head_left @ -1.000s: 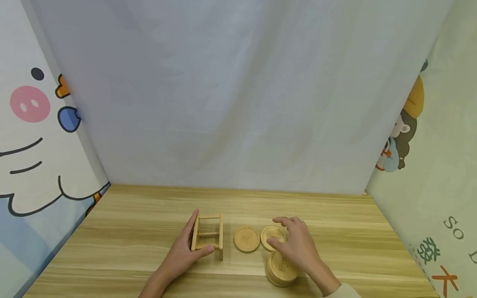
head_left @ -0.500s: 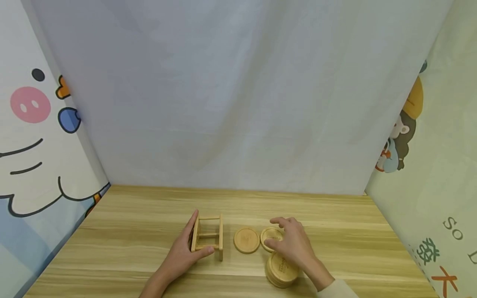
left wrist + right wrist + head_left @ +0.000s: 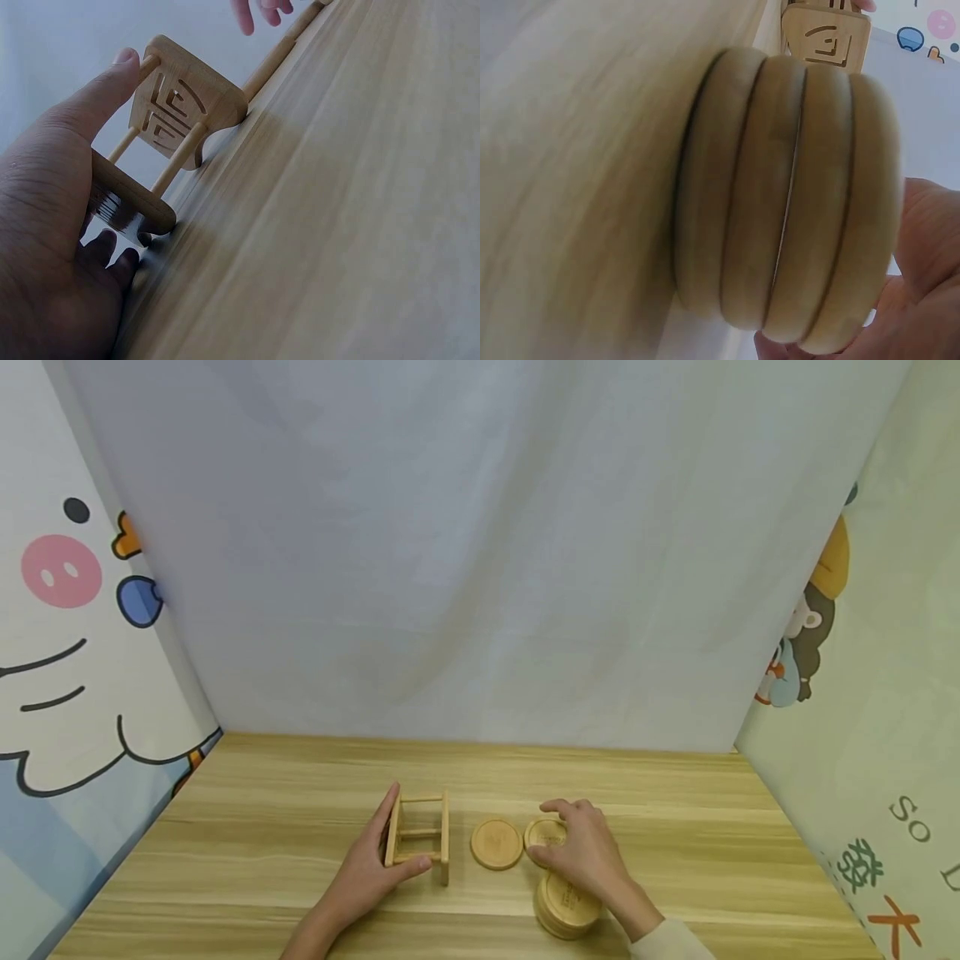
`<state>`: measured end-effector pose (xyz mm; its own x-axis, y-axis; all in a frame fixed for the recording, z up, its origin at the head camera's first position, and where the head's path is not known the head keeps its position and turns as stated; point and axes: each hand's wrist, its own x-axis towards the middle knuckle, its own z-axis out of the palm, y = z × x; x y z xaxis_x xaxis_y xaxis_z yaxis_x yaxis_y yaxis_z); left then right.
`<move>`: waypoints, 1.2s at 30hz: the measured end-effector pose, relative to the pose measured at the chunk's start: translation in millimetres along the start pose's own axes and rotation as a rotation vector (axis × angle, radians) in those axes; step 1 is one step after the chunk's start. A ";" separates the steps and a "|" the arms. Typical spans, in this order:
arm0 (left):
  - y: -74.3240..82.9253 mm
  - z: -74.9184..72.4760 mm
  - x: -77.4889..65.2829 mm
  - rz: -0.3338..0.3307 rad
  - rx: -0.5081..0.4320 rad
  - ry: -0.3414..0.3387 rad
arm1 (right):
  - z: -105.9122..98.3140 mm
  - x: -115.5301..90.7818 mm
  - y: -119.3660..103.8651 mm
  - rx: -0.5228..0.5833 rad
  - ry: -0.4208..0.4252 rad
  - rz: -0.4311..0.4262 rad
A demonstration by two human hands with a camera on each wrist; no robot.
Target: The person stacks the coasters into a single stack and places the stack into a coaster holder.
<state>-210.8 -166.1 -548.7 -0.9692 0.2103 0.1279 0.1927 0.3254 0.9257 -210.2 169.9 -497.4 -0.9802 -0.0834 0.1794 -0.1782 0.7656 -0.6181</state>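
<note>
A small wooden coaster rack (image 3: pixel 446 835) stands left of the middle; its end panel (image 3: pixel 214 94) has a cut-out pattern in the left wrist view. My left hand (image 3: pixel 366 862) grips it, fingers along the outer left panel and thumb reaching across the near side. One round wooden coaster (image 3: pixel 496 843) lies flat to the right of the rack. Beside it is a second coaster (image 3: pixel 547 832), partly covered by my right hand (image 3: pixel 591 853), which hovers over it with thumb and fingers spread apart. A stack of several coasters (image 3: pixel 772 195) sits just under my right palm.
The wood-grain table (image 3: pixel 315 768) runs back to a pale hanging cloth (image 3: pixel 450 568). Printed cartoon panels flank it, one on the left (image 3: pixel 45 677) and one on the right (image 3: pixel 885 693).
My right hand has shifted slightly left, further over the second coaster. My left hand and the rack have stayed in place.
</note>
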 end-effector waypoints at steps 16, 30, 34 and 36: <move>1.5 0.2 0.6 0.006 0.007 -0.001 | 5.0 4.4 4.7 -0.037 -0.015 0.006; 1.8 0.2 -1.3 0.000 0.000 -0.001 | 6.6 8.3 6.9 -0.045 -0.041 0.027; 2.1 -0.1 -1.6 -0.004 -0.004 0.000 | 6.0 9.6 6.0 -0.054 -0.052 0.033; 1.9 0.1 -1.6 -0.004 -0.006 -0.001 | 5.8 9.9 5.5 -0.059 -0.056 0.040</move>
<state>-208.9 -165.7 -547.2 -0.9698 0.2102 0.1233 0.1876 0.3209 0.9283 -221.3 169.6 -503.4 -0.9901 -0.0862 0.1108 -0.1347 0.8053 -0.5774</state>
